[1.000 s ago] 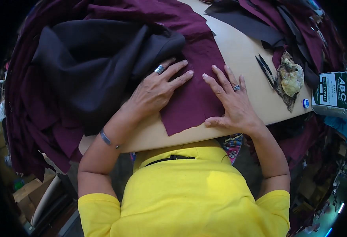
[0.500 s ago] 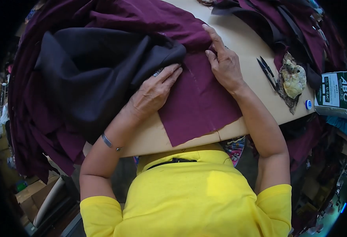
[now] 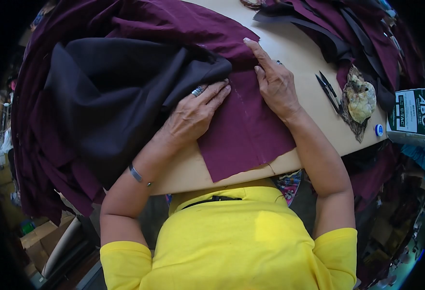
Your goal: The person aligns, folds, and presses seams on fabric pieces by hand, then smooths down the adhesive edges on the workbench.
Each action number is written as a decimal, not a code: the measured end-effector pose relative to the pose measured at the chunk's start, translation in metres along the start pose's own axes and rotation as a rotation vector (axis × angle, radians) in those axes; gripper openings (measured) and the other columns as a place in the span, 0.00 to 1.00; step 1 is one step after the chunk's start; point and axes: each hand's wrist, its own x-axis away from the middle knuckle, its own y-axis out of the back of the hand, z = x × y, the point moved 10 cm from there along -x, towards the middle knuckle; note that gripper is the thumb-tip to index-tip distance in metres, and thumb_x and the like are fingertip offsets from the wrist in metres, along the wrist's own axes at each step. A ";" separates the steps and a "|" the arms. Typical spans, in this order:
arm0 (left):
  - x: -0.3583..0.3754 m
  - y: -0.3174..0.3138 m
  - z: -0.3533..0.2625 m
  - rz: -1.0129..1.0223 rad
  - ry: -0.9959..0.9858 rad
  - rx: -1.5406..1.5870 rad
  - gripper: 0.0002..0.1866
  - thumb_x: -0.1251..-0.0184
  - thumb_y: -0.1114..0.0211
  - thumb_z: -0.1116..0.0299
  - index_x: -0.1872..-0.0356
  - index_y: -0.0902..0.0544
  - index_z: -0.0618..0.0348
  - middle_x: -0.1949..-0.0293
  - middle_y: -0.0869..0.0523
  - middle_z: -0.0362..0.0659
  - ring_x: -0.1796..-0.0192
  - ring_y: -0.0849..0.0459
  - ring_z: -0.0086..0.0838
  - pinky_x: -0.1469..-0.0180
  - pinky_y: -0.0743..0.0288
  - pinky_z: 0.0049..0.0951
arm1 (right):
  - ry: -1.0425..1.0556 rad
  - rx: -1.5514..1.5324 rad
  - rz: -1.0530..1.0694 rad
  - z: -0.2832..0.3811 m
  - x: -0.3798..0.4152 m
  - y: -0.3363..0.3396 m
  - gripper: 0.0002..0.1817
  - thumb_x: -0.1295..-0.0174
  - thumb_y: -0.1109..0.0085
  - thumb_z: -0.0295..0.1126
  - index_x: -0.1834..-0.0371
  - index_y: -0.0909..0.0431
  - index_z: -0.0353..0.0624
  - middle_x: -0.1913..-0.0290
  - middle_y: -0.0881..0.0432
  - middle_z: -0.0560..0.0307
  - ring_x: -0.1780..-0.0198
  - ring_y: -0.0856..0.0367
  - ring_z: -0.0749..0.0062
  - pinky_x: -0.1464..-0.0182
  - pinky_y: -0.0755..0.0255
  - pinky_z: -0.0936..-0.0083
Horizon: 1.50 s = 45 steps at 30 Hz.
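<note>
A maroon cloth (image 3: 251,128) with a faint pale line along it lies flat near the table's front edge. My left hand (image 3: 195,111) lies on it with fingers stretched out, fingertips at the fold of a black cloth (image 3: 111,87) that is bunched to the left. My right hand (image 3: 276,87) rests at the maroon cloth's right edge, forefinger extended and thumb apart, pressing on the fabric. The remaining fingers of that hand are curled and partly hidden. Neither hand grips anything visible.
To the right on the table (image 3: 314,125) lie black thread snips (image 3: 328,92), a crumpled yellowish lump (image 3: 360,101) and a small blue-and-white round item (image 3: 378,130). A green-and-white ABC box (image 3: 409,113) stands beyond. More maroon and black cloth (image 3: 338,34) is heaped at the back right.
My left hand has shifted slightly right and its ring shows more. My right forefinger has slid slightly left and nearer me, exposing the maroon cloth's far corner. The cloths have barely moved.
</note>
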 end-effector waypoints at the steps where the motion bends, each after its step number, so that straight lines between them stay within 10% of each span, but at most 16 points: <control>1: 0.000 0.001 -0.001 0.004 -0.013 -0.007 0.26 0.49 0.45 0.83 0.45 0.24 0.55 0.43 0.25 0.46 0.48 0.22 0.38 0.46 0.26 0.32 | -0.001 -0.008 0.001 0.000 0.001 0.001 0.35 0.46 0.48 0.19 0.33 0.40 0.58 0.76 0.23 0.48 0.73 0.23 0.55 0.67 0.29 0.63; 7: -0.001 -0.003 0.008 0.025 0.006 0.064 0.24 0.48 0.45 0.82 0.46 0.24 0.57 0.44 0.25 0.46 0.47 0.22 0.40 0.46 0.27 0.34 | -0.105 0.013 0.077 -0.006 0.001 -0.005 0.33 0.45 0.49 0.18 0.35 0.37 0.59 0.58 0.20 0.46 0.70 0.23 0.53 0.61 0.29 0.64; 10: -0.001 -0.003 0.010 -0.015 0.028 0.014 0.24 0.48 0.45 0.83 0.46 0.24 0.58 0.44 0.25 0.46 0.47 0.22 0.39 0.46 0.27 0.34 | -0.005 0.044 0.038 0.002 0.001 0.000 0.35 0.46 0.48 0.20 0.33 0.40 0.56 0.74 0.23 0.48 0.71 0.23 0.55 0.64 0.29 0.62; 19: 0.000 -0.007 0.015 -0.001 0.021 0.063 0.26 0.51 0.44 0.83 0.45 0.26 0.59 0.44 0.26 0.48 0.45 0.23 0.38 0.45 0.28 0.32 | -0.266 -0.225 0.076 -0.016 -0.022 0.001 0.33 0.47 0.47 0.20 0.36 0.38 0.56 0.68 0.21 0.45 0.67 0.23 0.49 0.59 0.29 0.60; 31: -0.019 0.009 0.019 0.121 0.047 0.177 0.22 0.52 0.45 0.84 0.52 0.22 0.59 0.48 0.23 0.47 0.49 0.22 0.41 0.45 0.29 0.35 | 0.234 0.146 -0.169 0.044 -0.010 0.028 0.27 0.51 0.47 0.18 0.43 0.31 0.45 0.59 0.22 0.51 0.57 0.25 0.55 0.53 0.32 0.65; 36: -0.031 0.014 0.053 0.097 0.186 0.518 0.13 0.47 0.46 0.85 0.60 0.21 0.66 0.59 0.18 0.49 0.57 0.18 0.38 0.50 0.25 0.30 | 0.268 -0.076 0.187 0.066 0.024 -0.019 0.20 0.49 0.52 0.20 0.50 0.29 0.36 0.55 0.23 0.49 0.52 0.26 0.57 0.47 0.33 0.66; 45: -0.055 0.032 0.068 -0.183 0.168 -0.142 0.14 0.40 0.42 0.73 0.52 0.23 0.60 0.52 0.22 0.47 0.54 0.21 0.42 0.51 0.27 0.33 | 0.333 0.121 0.242 0.070 0.026 -0.029 0.21 0.47 0.55 0.23 0.47 0.30 0.33 0.47 0.27 0.44 0.46 0.28 0.54 0.42 0.34 0.66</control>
